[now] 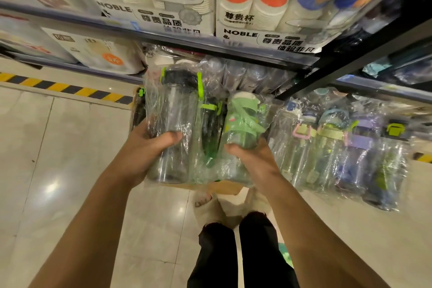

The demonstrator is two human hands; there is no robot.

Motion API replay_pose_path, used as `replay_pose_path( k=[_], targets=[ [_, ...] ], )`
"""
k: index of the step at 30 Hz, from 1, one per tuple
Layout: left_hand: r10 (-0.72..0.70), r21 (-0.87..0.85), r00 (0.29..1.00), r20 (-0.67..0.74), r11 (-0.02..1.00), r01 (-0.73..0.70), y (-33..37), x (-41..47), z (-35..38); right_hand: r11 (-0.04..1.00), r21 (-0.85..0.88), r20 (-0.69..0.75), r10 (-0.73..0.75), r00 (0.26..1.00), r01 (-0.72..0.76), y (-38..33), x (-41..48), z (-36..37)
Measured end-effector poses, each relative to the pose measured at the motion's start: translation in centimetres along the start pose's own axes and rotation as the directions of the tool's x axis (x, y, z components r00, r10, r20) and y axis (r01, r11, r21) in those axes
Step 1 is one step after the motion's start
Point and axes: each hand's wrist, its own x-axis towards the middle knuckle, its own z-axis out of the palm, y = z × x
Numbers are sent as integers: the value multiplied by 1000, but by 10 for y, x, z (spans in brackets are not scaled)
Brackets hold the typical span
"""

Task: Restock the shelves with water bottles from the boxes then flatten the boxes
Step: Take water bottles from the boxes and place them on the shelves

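We are gripping two wrapped bottles above the cardboard box [224,186]: left hand [149,145] is clasping the clear bottle [173,121], right hand [251,159] is clasping the green bottle [243,124]. Beyond, more wrapped bottles [339,147] are lying at the lower shelf's [374,91] front edge.

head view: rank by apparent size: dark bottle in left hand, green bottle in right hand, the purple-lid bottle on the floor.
1. Dark bottle, held in the left hand: clearly largest.
2/3. Green bottle in the right hand and purple-lid bottle: too close to rank; distances from the camera differ and wrap blurs outlines.
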Motion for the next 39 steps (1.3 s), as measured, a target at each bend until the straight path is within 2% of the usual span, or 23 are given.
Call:
replay_pose_path(
  k=[3,6,12,18,22,25,27,30,33,37,39],
  targets=[
    [7,-40,1000,-8,999,-8,14,-24,8,999,35,54,29,998,-31,-11,-36,-18],
    [38,-37,999,0,999,-38,40,-58,19,997,82,65,-17,998,11,-26,-80,-41],
    [142,-41,990,-1,989,-142,120,-148,50,978,62,10,-200,980,199,-85,-198,-90],
    [313,2,950,3,950,-313,208,-239,87,897,61,-57,-434,899,437,-133,-318,-157],
    [451,64,892,-13,891,-450,260,-287,112,798,44,-99,-595,797,601,-167,-378,-202],
    [561,90,826,-56,827,-555,296,-316,135,688,19,-131,-718,684,725,-191,-408,-241],
    [628,103,775,-72,777,-621,318,-333,157,633,25,-116,-767,631,774,-205,-424,-270],
    [704,110,697,-132,710,-696,349,-358,200,517,-16,-100,-852,513,856,-224,-449,-318],
    [757,60,636,-151,649,-758,379,-381,252,400,-20,-105,-912,396,916,-239,-469,-368],
    [846,29,523,-102,528,-849,415,-407,316,304,-46,-135,-946,295,952,-255,-496,-432],
    [861,27,502,-80,506,-862,432,-415,336,249,-47,-140,-961,241,967,-264,-508,-456]
  ],
)
